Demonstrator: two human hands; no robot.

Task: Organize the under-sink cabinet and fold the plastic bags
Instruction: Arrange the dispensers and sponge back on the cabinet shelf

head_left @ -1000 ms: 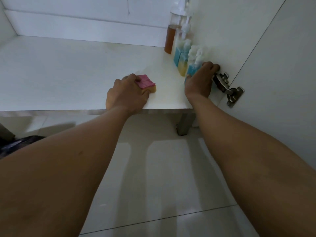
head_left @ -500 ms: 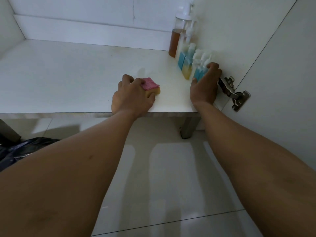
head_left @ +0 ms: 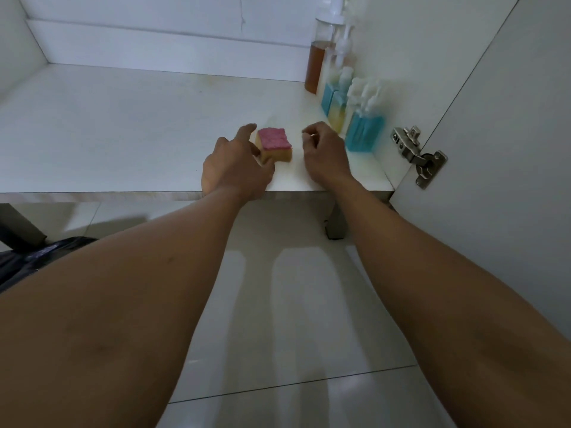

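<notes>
A yellow sponge with a pink scouring top lies near the front edge of the white cabinet floor. My left hand rests against the sponge's left side, index finger straight and thumb at its front corner. My right hand hovers just right of the sponge with loosely curled fingers, holding nothing. A blue spray bottle stands right of that hand against the side wall. Behind it stand blue-and-yellow bottles and a tall amber pump bottle. A black plastic bag lies on the floor at the left edge.
The open cabinet door stands at the right, its metal hinge sticking out near the blue bottle. A cabinet leg stands below the front edge. Pale floor tiles lie under my arms.
My right hand has let go of the blue spray bottle and moved left toward the sponge. My left hand has loosened off the sponge, uncovering its pink top.
</notes>
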